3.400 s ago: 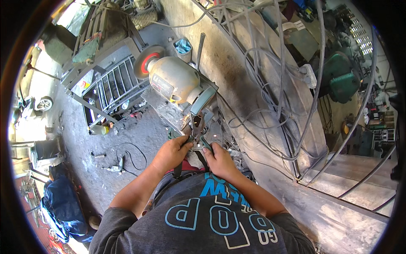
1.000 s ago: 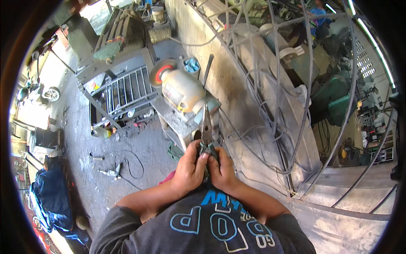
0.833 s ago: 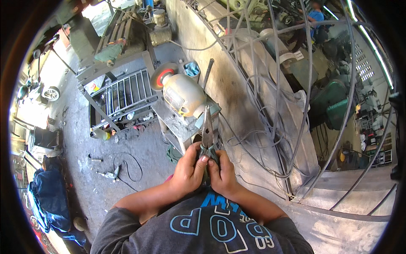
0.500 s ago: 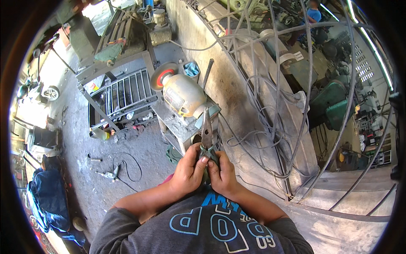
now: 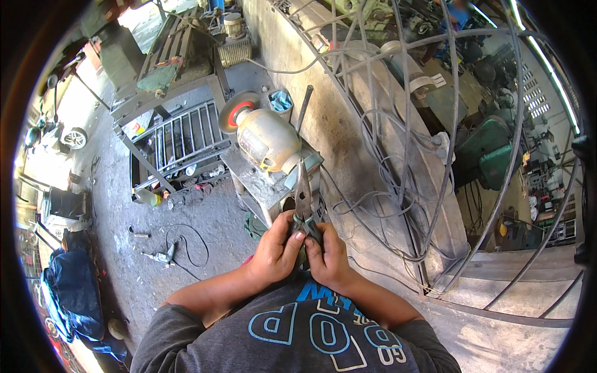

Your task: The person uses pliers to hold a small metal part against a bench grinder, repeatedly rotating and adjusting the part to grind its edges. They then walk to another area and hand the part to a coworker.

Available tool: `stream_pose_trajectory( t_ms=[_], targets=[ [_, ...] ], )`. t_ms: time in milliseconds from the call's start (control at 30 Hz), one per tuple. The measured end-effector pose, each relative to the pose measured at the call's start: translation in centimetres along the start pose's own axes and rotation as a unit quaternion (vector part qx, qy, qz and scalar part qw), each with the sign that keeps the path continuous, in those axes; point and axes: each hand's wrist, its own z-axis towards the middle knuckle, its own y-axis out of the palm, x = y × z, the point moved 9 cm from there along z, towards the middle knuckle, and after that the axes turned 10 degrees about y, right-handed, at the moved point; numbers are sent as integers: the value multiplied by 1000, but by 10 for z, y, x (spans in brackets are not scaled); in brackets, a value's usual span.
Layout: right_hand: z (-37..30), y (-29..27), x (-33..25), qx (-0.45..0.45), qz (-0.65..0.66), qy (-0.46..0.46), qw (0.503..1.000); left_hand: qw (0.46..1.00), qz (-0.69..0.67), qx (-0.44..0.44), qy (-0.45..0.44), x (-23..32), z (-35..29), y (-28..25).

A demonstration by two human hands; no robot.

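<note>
Green-handled pliers point(image 5: 303, 200) sit between my two hands, just in front of my chest, their long, dark metal nose pointing away from me. Fingers of my left hand point(image 5: 277, 250) curl closely around one side of the handles, those of my right hand point(image 5: 327, 253) around the other, with both thumbs near each other on top.

Seen from above, the tip of the nose overlaps the near end of a bench grinder point(image 5: 270, 138); I cannot tell from this one view how far apart they are. That grinder rests on a dusty grey surface point(image 5: 268, 191), its red-centred wheel point(image 5: 233, 112) at the far left end. Behind it, a bucket point(image 5: 285, 114) with something blue inside stands by a stained wall point(image 5: 348, 124).

On the floor point(image 5: 124, 280) to my left lies a power drill point(image 5: 165, 255), its cord trailing in a loop, and beyond that is a dark barred metal frame point(image 5: 186, 140). Over on my right rises a metal grille point(image 5: 456, 81), with someone in blue point(image 5: 458, 13) partly visible behind it.
</note>
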Motion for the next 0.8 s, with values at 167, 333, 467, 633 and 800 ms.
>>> stream_pose_trajectory(
  t_ms=[167,333,467,633,800],
  targets=[
    [-1,-3,-5,3,-15,-16,1000,1000,8,-4,10,0,-1,2],
    [-4,-6,-14,3,-36,-40,999,1000,-10,-7,-9,-13,-7,5],
    [-4,-7,-6,-9,5,-12,1000,999,-42,-1,-19,-22,-10,8],
    [-3,-3,20,-51,99,71,991,997,-65,9,-29,-19,-10,10],
    [-4,5,39,-79,196,122,970,997,-40,-11,-62,-9,-10,8]
  ],
)
